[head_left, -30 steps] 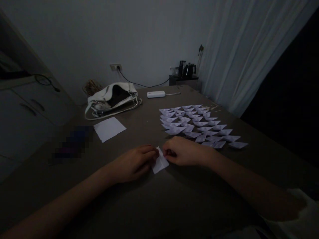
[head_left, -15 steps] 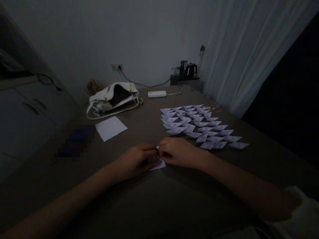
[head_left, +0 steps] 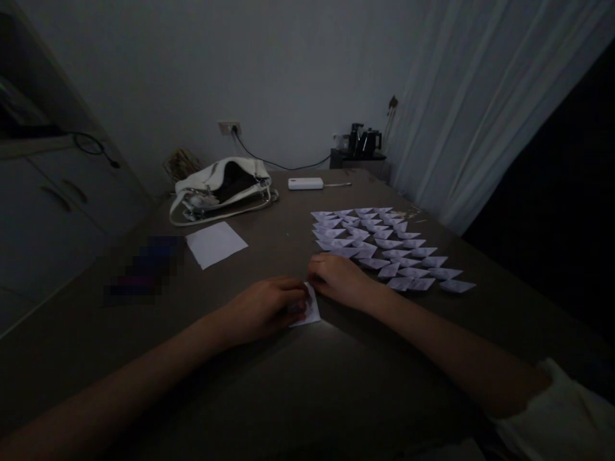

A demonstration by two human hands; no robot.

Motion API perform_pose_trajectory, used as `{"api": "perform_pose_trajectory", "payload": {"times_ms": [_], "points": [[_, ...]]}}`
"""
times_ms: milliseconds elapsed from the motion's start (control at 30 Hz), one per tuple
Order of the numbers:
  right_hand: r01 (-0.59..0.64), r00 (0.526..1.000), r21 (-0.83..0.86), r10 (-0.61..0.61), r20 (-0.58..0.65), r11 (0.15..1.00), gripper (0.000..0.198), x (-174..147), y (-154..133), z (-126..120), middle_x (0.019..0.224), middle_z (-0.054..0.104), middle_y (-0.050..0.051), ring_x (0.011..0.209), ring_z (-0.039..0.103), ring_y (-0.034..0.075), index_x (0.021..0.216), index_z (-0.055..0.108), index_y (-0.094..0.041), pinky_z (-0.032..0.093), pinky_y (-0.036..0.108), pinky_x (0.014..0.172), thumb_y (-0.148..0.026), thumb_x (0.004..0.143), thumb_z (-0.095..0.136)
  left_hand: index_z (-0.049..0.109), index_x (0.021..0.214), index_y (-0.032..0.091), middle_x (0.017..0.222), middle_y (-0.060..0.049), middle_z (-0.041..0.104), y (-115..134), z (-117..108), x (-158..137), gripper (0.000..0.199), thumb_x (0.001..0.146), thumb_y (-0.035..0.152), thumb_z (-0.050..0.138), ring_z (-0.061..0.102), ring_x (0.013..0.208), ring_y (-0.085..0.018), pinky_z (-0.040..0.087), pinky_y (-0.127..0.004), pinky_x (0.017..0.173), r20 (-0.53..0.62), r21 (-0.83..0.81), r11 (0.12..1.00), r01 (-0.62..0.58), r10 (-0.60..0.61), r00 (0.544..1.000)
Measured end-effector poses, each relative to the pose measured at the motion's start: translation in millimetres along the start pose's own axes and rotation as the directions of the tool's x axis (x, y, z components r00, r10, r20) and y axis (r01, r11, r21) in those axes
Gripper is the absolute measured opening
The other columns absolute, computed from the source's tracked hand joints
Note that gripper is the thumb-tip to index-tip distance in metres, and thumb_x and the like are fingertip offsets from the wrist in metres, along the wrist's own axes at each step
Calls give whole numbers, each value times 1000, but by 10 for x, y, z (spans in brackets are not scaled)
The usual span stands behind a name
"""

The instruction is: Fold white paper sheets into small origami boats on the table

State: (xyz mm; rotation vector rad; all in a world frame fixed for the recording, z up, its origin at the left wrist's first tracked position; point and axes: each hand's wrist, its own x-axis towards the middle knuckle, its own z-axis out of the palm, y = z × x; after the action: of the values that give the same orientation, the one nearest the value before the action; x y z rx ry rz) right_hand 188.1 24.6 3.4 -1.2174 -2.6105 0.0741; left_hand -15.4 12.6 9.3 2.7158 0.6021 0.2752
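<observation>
I see the left hand (head_left: 269, 308) and right hand (head_left: 340, 279) curled at the small folded white paper (head_left: 314, 310), near-centre on the grey-brown tabletop (head_left: 307, 390), can't tell whether either pinches it, and uneven pressure could skew a crease.

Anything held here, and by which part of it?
The left hand covers the left part of the small white paper; the right hand is at its upper edge. Whether either grips it is unclear.

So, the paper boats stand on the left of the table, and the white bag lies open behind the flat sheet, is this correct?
Wrong side: the head view shows the paper boats on the right of the table. The white bag does lie open behind the flat sheet.
</observation>
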Motion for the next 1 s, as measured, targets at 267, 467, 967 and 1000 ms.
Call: {"api": "perform_pose_trajectory", "payload": {"times_ms": [267,467,967,1000], "points": [[-8,995,43,12,-96,999,9,8,114,69,86,60,5,78,54,13,82,60,-12,39,23,69,-7,81,53,56,96,17,101,-5,57,-25,31,-25,11,93,23,47,55,89,-16,42,-26,77,-13,21,1000,6,-6,1000],[26,996,92,-18,-84,995,7,-39,60,24,85,62,5,80,56,14,83,62,-13,40,24,70,-9,80,56,57,97,17,103,-6,58,-45,46,-30,14,93,26,48,56,90,-17,42,-27,79,-7,17,1000,-3,3,1000],[20,998,40,-22,55,999,7,-85,33,-109,83,63,4,76,55,14,80,63,-14,36,25,66,-12,81,57,58,98,17,101,-6,58,-33,36,-17,12,91,22,49,56,90,-17,44,-27,79,-30,17,1000,-1,1,1000],[24,998,41,-26,51,999,7,-91,28,-106,83,62,4,76,55,14,80,63,-14,36,25,65,-12,81,56,58,99,17,101,-6,58,-34,39,-18,13,91,22,49,56,90,-17,44,-27,79,-35,15,1000,-4,4,999]]}}
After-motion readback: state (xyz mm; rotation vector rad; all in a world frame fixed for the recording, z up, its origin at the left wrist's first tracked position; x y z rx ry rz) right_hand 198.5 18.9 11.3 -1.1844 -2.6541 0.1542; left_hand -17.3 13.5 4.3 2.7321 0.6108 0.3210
